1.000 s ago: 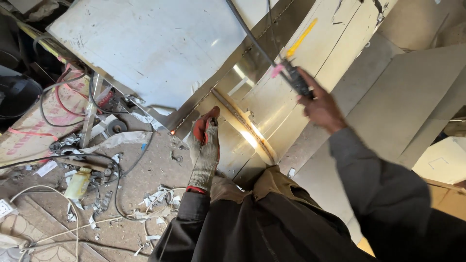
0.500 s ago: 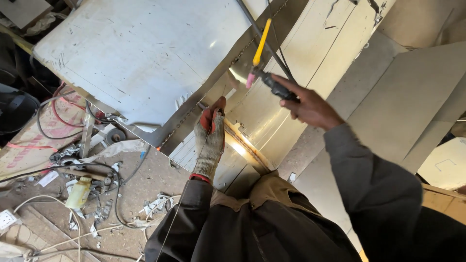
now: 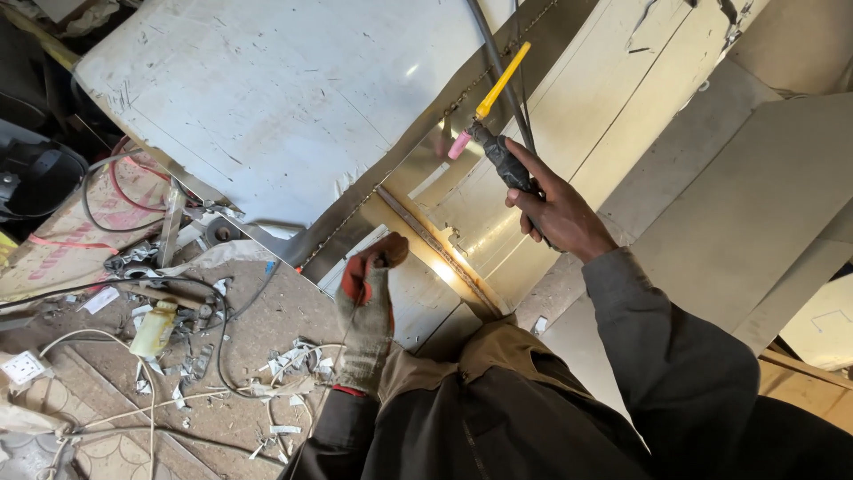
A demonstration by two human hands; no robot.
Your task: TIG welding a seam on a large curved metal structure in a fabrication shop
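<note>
Where the scratched grey sheet-metal panel (image 3: pixel 267 107) slopes across the upper left, meets a shiny folded steel piece (image 3: pixel 462 231) along a dotted seam running up toward the top edge. Beyond that, to the right, pale flat metal boards (image 3: pixel 729 196) leaning side by side. Below the panel, on the left, a dusty brown floor (image 3: pixel 267 329) strewn with paper scraps, grey and red cables (image 3: pixel 115 178), a small yellowish plastic bottle (image 3: pixel 154 329) and a white wall socket (image 3: pixel 22 366) near the lower-left corner.

Lower centre, filling much of the foreground, dark jacket sleeves reaching up from the bottom edge toward the work.

Right hand (image 3: pixel 555 209), bare, wrapped tightly round the black handle of a welding torch (image 3: pixel 498 151), fingers closed fully about it, with a black hose running up out of view. Torch held over the shiny steel piece, close to the seam, pink ceramic nozzle (image 3: pixel 459 145) aimed down-left at the metal and a yellow back cap (image 3: pixel 502 80) sticking up toward the top edge.

Left hand (image 3: pixel 366 307), in a worn grey work glove with red fingertips, raised beside the lower edge of the folded steel, fingertips pinched narrowly together at the top; appears to grip a thin filler rod (image 3: pixel 351 356), too fine to make out with certainty. Well apart from the torch, lower and to the left of it.
</note>
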